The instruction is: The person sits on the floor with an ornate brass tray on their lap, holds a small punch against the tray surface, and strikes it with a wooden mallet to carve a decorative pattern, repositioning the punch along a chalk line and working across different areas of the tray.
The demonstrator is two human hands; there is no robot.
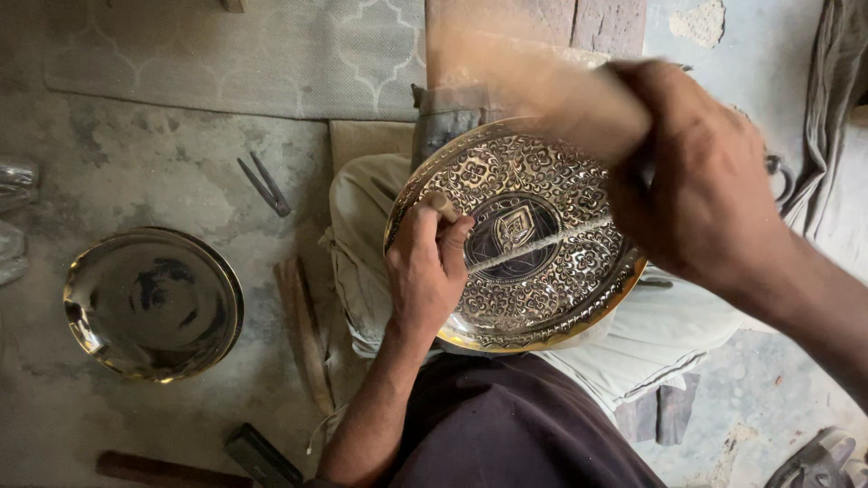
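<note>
Engraved brass plate [533, 235] rests tilted on your lap, centre frame, ornate pattern facing up. Your left hand [425, 267] sits at plate's 9 o'clock edge, fingers closed around thin chisel [533, 244], whose shaft lies across dark centre medallion toward 3 o'clock. Your right hand [701, 185] hovers at plate's 2 o'clock, fist closed on blurred wooden mallet [542, 86] reaching toward 11 o'clock. Plain metal bowl [154, 303] on floor, well apart at 9 o'clock. Dividers [265, 183] lie at 10 o'clock. Hammer [262, 456] at 7 o'clock, near your elbow.
</note>
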